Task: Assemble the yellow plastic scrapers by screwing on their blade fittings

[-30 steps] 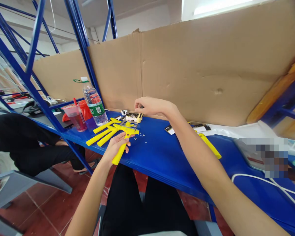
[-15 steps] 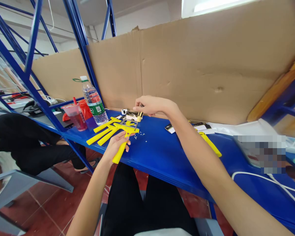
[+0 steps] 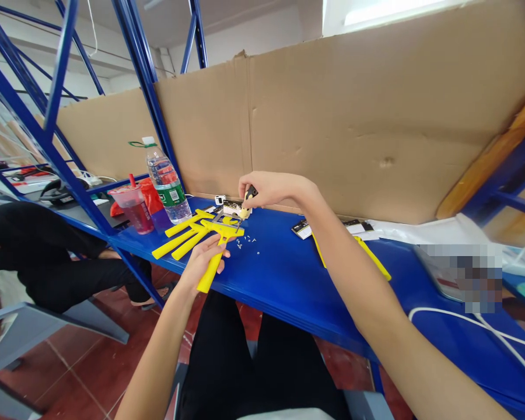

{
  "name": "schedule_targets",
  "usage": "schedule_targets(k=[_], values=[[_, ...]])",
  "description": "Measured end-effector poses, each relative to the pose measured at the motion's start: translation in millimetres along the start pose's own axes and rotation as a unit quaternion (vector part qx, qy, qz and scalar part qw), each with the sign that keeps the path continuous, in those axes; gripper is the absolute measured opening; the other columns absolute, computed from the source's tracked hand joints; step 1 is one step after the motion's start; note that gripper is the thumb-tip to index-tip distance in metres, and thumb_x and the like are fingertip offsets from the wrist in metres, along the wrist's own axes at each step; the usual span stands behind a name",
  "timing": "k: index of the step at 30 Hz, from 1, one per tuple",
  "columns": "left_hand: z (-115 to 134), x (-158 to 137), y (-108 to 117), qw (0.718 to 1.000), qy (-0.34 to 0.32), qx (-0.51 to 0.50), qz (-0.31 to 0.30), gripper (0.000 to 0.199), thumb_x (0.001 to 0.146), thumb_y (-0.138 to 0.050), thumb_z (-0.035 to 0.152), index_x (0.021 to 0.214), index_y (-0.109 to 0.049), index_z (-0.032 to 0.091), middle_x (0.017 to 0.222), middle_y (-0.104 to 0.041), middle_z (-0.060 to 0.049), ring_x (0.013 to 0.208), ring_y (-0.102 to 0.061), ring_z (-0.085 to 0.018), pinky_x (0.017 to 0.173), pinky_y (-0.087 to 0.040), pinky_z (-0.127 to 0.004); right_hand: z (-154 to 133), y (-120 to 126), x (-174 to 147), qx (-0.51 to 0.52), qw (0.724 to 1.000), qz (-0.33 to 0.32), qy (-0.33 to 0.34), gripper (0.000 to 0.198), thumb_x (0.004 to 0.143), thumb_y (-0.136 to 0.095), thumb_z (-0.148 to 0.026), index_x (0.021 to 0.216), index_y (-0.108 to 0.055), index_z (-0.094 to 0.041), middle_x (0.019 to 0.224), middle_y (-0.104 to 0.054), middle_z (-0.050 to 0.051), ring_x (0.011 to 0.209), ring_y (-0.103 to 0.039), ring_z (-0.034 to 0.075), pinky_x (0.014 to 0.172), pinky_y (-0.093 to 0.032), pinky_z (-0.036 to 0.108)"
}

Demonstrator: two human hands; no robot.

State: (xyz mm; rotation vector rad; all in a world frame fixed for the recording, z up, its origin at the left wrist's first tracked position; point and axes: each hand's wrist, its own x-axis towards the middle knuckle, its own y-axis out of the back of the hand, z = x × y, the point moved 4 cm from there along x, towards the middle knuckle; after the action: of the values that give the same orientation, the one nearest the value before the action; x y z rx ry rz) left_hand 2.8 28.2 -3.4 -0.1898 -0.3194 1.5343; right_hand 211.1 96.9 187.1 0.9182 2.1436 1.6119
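Observation:
My left hand [image 3: 201, 258] is closed around the grip of a yellow plastic T-shaped handle [image 3: 210, 272], whose wide head lies over the blue table. Above that head, my right hand [image 3: 266, 188] grips a screwdriver [image 3: 245, 213] with a yellow and black handle, its shaft pointing down at the head's right end. Several more yellow handles [image 3: 171, 244] lie to the left, partly overlapped by the held one. Small screws and nuts [image 3: 240, 244] are scattered just right of the head. A black-and-white printed box [image 3: 231, 207] stands behind the screwdriver.
A water bottle [image 3: 171, 195] and a red drink cup [image 3: 135, 211] stand at the left by a blue rack post. Another yellow piece [image 3: 374, 259] lies beyond my right forearm. A white cable [image 3: 499, 329] crosses the right side. A cardboard panel [image 3: 332, 116] closes the back.
My right hand has tilted the screwdriver, so more of its black end shows. The left hand still holds the yellow handle, and the view has shifted slightly.

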Motion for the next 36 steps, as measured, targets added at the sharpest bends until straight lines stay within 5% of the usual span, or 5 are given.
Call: schedule_targets(k=[4,7,18,23,36], values=[[-4,3,6,1.000,0.007,0.010,0.021,0.058,0.080,-0.092,0.016,0.132,-0.067,0.009,0.098,-0.079,-0.013,0.065,-0.069,-0.017,0.039,-0.043,-0.021,3,-4,-2,0.023,0.996,-0.027,-0.080,0.024,0.107,-0.075,-0.041,0.115,-0.069,-0.020,0.070,-0.074,0.002,0.063,-0.073,0.020,0.062,-0.049,0.031],[-6,3,7,1.000,0.013,0.021,0.017,0.066,0.082,-0.091,0.017,0.141,-0.062,0.008,0.091,-0.076,-0.010,0.060,-0.066,-0.016,0.041,-0.046,-0.023,-1,-6,-1,0.049,0.996,-0.037,-0.061,0.016,0.103,-0.079,-0.027,0.113,-0.069,-0.019,0.080,-0.078,0.003,0.065,-0.076,0.018,0.062,-0.051,0.029],[-3,0,1,1.000,-0.006,-0.006,0.024,0.063,0.075,-0.095,0.016,0.131,-0.067,0.011,0.120,-0.077,-0.017,0.072,-0.071,-0.016,0.040,-0.045,-0.022,3,-1,2,-0.003,1.000,0.003,-0.025,0.016,0.095,-0.083,-0.022,0.108,-0.074,-0.019,0.099,-0.082,0.005,0.074,-0.073,0.017,0.068,-0.046,0.030],[-4,0,0,1.000,-0.001,-0.006,0.013,0.065,0.078,-0.095,0.018,0.136,-0.066,0.010,0.131,-0.077,-0.024,0.075,-0.074,-0.018,0.040,-0.043,-0.021,12,0,2,-0.029,0.997,0.003,-0.065,0.025,0.103,-0.079,-0.043,0.111,-0.076,-0.019,0.087,-0.079,0.005,0.073,-0.070,0.020,0.069,-0.042,0.033],[-3,2,2,1.000,-0.001,-0.001,0.023,0.058,0.081,-0.093,0.018,0.132,-0.066,0.009,0.137,-0.075,-0.026,0.081,-0.077,-0.021,0.040,-0.045,-0.022,7,-5,6,-0.039,0.999,-0.004,-0.007,0.016,0.096,-0.082,-0.027,0.108,-0.076,-0.019,0.112,-0.081,0.008,0.087,-0.068,0.020,0.071,-0.042,0.032]])
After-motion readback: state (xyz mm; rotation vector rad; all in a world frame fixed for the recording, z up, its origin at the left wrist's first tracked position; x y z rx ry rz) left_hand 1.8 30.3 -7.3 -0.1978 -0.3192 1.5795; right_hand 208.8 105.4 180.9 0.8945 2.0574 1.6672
